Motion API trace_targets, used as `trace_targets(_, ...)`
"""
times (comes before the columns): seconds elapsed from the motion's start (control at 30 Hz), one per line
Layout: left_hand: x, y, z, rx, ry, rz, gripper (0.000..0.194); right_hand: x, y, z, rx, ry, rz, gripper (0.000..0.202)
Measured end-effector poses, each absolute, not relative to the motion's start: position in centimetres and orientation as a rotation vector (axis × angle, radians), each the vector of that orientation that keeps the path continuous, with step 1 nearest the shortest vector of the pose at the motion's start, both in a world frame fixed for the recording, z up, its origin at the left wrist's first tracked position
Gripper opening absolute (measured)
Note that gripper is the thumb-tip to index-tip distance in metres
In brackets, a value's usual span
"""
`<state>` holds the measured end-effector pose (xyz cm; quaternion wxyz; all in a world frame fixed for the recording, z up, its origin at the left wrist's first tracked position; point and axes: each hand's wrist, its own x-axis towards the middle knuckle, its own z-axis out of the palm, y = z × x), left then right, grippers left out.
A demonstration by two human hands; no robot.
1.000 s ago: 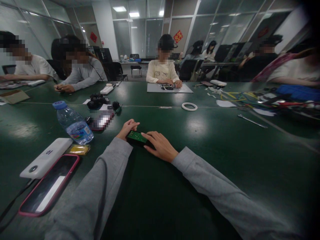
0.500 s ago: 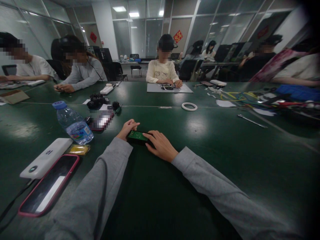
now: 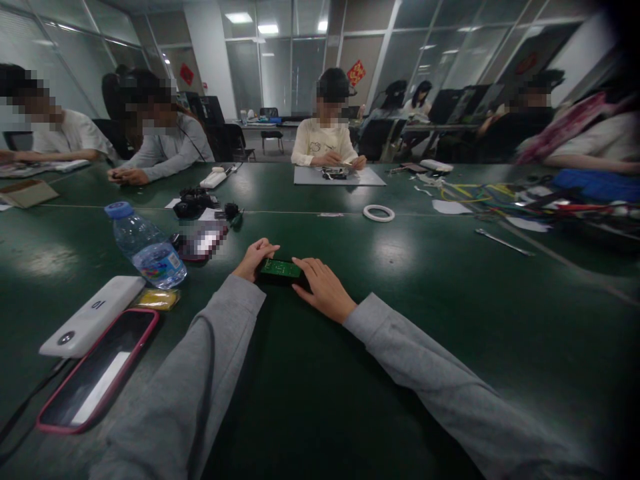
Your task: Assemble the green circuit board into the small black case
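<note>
A small black case with a green circuit board (image 3: 281, 269) in its top lies between my hands near the middle of the green table (image 3: 430, 300). My left hand (image 3: 253, 260) grips the case at its left end, thumb and fingers drawn together around the corner. At the other end, my right hand (image 3: 325, 288) holds the case between its thumb at the near side and its fingertips at the far side. The underside of the case is dark and hard to make out.
To the left are a water bottle (image 3: 153, 250), a white power bank (image 3: 93, 317), a phone (image 3: 100, 373) and a yellow packet (image 3: 159, 299). Beyond lie black cables (image 3: 193, 202) and a white ring (image 3: 379, 213). A person (image 3: 327, 140) sits opposite.
My right fingers have shifted slightly right, off the board's face to the case's right end, so more of the board shows. My left hand has barely moved.
</note>
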<state>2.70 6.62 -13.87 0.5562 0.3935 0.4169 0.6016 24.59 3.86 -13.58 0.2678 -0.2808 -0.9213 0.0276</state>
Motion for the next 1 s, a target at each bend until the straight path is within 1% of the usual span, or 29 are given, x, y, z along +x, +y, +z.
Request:
trace_targets(0.13,2.6,6.6,-13.9,0.929,0.986,1.402,0.052,24.6,3.9,-13.7,-0.741,-2.455,0.074,0.058)
trace_targets(0.33,2.7,7.0,-14.4,0.923,1.006,1.441,0.053,24.8,3.9,-13.6,-0.832,-2.395,0.022,0.056)
trace_targets(0.6,2.6,7.1,-14.5,0.907,1.011,1.443,0.039,24.9,4.3,-13.8,-0.910,-2.346,0.007,0.052)
trace_targets(0.7,2.7,7.2,-14.6,0.895,0.971,1.448,0.038,24.9,4.4,-13.8,-0.967,-2.316,-0.011,0.050)
trace_targets(0.87,3.0,7.2,-14.9,1.030,0.963,1.404,0.036,24.9,4.3,-13.6,-1.045,-2.282,-0.049,0.048)
trace_targets(1.0,3.1,6.9,-14.5,1.227,0.976,1.293,0.038,25.0,4.3,-13.6,-1.079,-2.255,-0.038,0.048)
